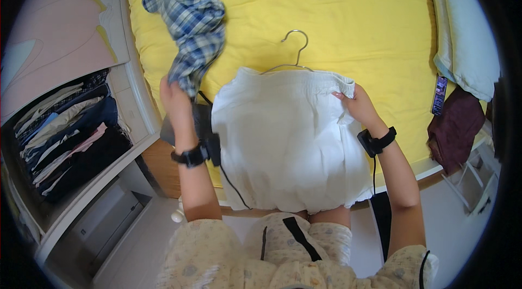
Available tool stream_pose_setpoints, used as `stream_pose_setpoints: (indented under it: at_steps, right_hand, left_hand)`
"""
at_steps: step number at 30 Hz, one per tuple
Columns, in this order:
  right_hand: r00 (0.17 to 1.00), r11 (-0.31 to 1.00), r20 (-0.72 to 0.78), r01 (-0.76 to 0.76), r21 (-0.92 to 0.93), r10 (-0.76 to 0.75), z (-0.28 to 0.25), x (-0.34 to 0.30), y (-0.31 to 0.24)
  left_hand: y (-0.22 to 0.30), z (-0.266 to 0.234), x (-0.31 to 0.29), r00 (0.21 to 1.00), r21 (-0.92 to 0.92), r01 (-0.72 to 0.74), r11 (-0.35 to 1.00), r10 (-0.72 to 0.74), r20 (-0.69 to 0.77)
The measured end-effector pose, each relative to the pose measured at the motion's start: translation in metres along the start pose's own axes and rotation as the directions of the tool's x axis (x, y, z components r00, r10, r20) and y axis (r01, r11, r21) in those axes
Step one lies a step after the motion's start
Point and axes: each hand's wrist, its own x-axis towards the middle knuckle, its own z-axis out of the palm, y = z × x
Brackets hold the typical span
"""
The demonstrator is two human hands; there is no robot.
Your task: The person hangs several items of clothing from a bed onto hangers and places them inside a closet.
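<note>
A white garment with a gathered elastic waistband (283, 137), a skirt or shorts, hangs over the front of the bed, its lower edge near my lap. From behind its waistband rises the hook of a metal hanger (297, 50); the rest of the hanger is hidden. My right hand (361, 105) pinches the right end of the waistband. To the left, my left hand (176, 105) is closed on the near end of a crumpled blue plaid garment (193, 28), which stretches away across the bed. Slight blur covers the left fingers.
Yellow bedding (359, 22) spreads under the garments. An open drawer (76, 137) of folded clothes stands at left beside a pink patterned panel (60, 39). Right of the bedding lie a phone (439, 95), a maroon cloth (457, 128) and a pale pillow (467, 33). Cables hang from both wrist straps.
</note>
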Motion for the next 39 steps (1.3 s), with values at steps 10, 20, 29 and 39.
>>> stream_pose_setpoints:
  at_steps: [10, 20, 29, 39]
  right_hand:
    - [0.984, 0.993, -0.168, 0.038, -0.114, -0.057, 0.014, -0.012, 0.006]
    - [0.796, 0.743, -0.389, 0.110, -0.660, -0.464, 0.040, -0.031, -0.034]
    - [0.833, 0.729, -0.137, 0.374, -0.573, -0.535, 0.082, -0.046, -0.088]
    - [0.653, 0.571, 0.455, 0.755, -0.324, -0.605, 0.133, -0.109, -0.168]
  left_hand:
    - [-0.045, -0.195, -0.080, 0.744, 0.695, 0.199, 0.691, -0.568, 0.352]
    - [-0.051, -0.111, -0.024, 0.953, 0.563, -0.302, 0.769, 0.252, 0.167]
    - [-0.065, -0.061, 0.000, 0.830, 0.810, -0.539, 0.232, 0.309, 0.464]
    - [0.068, -0.134, -0.129, 0.456, 0.180, -0.844, 0.506, 0.498, 0.737]
